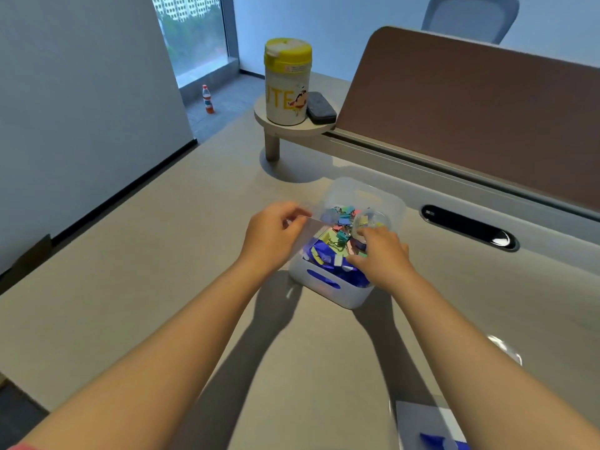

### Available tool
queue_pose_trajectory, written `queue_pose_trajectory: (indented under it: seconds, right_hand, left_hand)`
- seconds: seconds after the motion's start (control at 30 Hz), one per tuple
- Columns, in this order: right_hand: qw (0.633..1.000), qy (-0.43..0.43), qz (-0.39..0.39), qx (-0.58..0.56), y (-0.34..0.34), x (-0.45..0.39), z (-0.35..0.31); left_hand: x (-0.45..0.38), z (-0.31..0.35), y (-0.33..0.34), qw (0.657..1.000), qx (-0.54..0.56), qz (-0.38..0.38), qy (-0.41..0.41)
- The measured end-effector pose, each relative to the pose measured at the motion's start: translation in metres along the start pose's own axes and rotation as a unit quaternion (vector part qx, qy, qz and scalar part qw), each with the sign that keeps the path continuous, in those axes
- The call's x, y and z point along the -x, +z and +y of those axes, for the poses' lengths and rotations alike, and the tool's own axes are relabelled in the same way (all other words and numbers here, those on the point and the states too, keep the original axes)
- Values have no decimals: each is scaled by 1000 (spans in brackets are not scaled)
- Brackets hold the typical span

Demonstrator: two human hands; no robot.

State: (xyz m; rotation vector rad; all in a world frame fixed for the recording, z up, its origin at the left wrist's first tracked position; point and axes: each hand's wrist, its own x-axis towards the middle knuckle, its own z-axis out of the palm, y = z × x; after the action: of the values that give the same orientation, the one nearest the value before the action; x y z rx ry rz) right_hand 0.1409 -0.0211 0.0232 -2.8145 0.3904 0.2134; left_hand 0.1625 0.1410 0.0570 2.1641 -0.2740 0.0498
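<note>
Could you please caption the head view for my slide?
Left hand grips the rim of a translucent bin while the right hand reaches into its coloured binder clips.

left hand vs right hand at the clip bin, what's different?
The left hand is at the bin's left rim, pinching a translucent sheet. The right hand is inside the bin, fingers down among the binder clips, grip unclear. Both are bare, palms down.
</note>
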Motion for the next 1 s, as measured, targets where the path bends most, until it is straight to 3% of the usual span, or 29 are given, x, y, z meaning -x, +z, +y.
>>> queue_pose_trajectory:
  seconds: [0.3,0.63,0.83,1.0]
  right_hand:
    - [995,9,67,-79,-54,59,71]
    - [979,160,72,-100,-68,187,262]
    - [969,208,28,-133,-34,241,349]
    - [970,199,12,-138,2,252,378]
  left_hand:
    - [21,77,45,992,-6,-69,106]
    - [118,170,200,956,-53,-193,214]
    - [176,191,272,955,-65,-216,191]
    - [198,193,300,958,-87,-217,166]
